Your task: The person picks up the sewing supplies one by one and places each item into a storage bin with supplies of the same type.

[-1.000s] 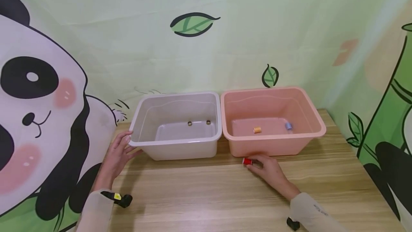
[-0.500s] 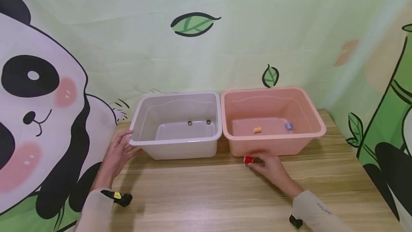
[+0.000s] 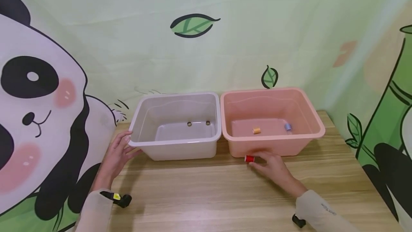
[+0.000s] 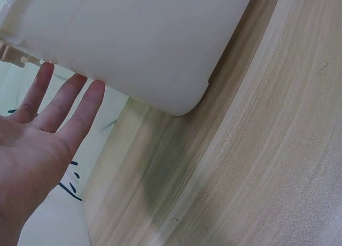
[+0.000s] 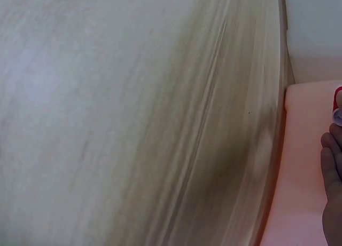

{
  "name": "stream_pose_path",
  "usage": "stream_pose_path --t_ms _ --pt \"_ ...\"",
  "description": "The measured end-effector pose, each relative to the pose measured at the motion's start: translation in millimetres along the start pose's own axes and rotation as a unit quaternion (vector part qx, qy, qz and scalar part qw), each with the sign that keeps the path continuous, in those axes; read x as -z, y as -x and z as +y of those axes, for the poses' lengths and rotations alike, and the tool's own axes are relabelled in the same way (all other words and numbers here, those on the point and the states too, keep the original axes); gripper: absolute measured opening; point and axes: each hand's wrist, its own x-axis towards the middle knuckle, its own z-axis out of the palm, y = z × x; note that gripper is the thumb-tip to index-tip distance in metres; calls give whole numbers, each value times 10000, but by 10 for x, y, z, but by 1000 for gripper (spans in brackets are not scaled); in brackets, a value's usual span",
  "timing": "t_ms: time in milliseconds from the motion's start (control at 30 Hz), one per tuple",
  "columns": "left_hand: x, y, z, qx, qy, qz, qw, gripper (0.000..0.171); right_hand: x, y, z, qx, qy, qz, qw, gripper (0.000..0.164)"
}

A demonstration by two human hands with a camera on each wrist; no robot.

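My right hand pinches a small red thread spool between thumb and fingers, just in front of the pink bin. The right wrist view catches part of the spool at its right edge, against the bin's pink wall. At the far left, my left hand has its fingers against the side of the pale grey bin. Those fingers are nearly straight, their tips at the bin wall in the left wrist view. Inside the pink bin lie an orange spool and a blue spool.
Two small brass-coloured rings, a left ring and a right ring, lie in the grey bin. Both bins stand side by side on a wooden table, close to a panda-print backdrop.
My right hand has shifted slightly right and toward the pink bin with the red thread spool in its fingers. The left hand and both bins keep their places.
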Motion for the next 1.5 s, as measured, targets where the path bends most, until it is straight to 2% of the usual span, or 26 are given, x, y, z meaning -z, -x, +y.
stream_pose_path --t_ms 267,767,1033,1267,1500 --pt "7 0 -4 23 -31 62 10000 30 68 -37 -86 -64 99 -147 9998 30" --pt "25 10 -8 110 24 114 9999 27 225 -125 -249 104 19 -316 9994 34" --pt "25 20 -11 132 34 102 9999 28 333 -161 -366 408 -12 -330 9986 33" --pt "23 7 -15 72 92 76 9999 28 422 -217 -475 868 46 -188 9960 33" --pt "16 4 -6 61 1 65 10000 30 562 -281 -596 1074 -63 -145 9941 34"
